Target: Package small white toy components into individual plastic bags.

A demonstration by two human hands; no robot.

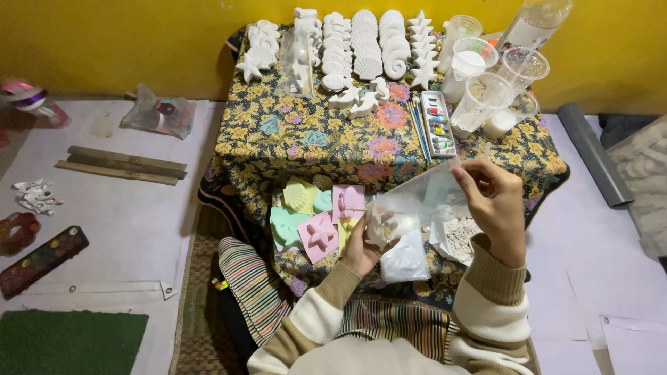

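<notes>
The left hand grips a white plaster piece inside a clear plastic bag. The right hand pinches the bag's upper edge, just right of the piece.

The left hand is half covered by the clear bag, so its grip on the white piece inside cannot be read. The bottle is cut off by the top edge. The grey pipe runs behind the cloth. The paint tubes are too small to tell apart.
</notes>
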